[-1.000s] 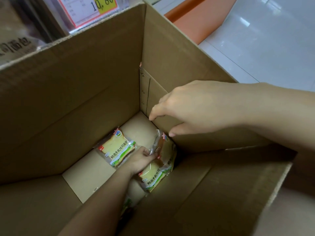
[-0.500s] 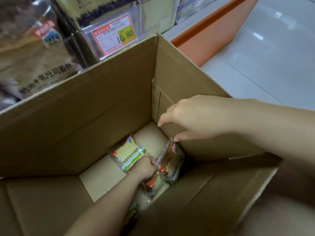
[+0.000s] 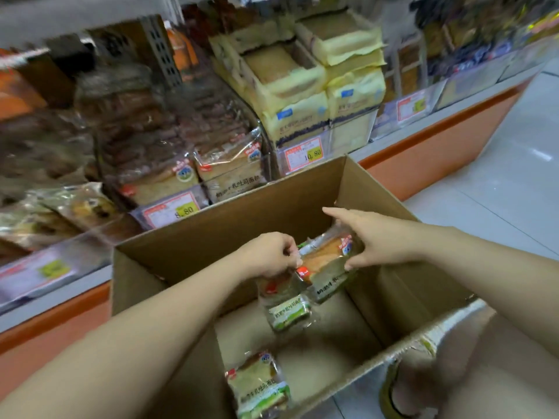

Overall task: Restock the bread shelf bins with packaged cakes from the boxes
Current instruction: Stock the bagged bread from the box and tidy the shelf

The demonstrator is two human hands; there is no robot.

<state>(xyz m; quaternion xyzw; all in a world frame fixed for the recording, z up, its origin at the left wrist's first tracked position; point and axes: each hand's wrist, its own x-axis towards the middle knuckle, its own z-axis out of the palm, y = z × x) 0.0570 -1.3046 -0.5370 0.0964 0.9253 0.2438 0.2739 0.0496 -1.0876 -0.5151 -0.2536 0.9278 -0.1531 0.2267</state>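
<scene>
The left hand pinches two cake packs over the box, the right hand grips one by its end, and a last pack lies inside.

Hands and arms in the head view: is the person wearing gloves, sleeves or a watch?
No. The left hand and right hand are bare, without gloves. The left forearm and right forearm are bare to the frame edge: no sleeves, watch or bands. Motion blur hides whether any thin ring is worn.
</scene>
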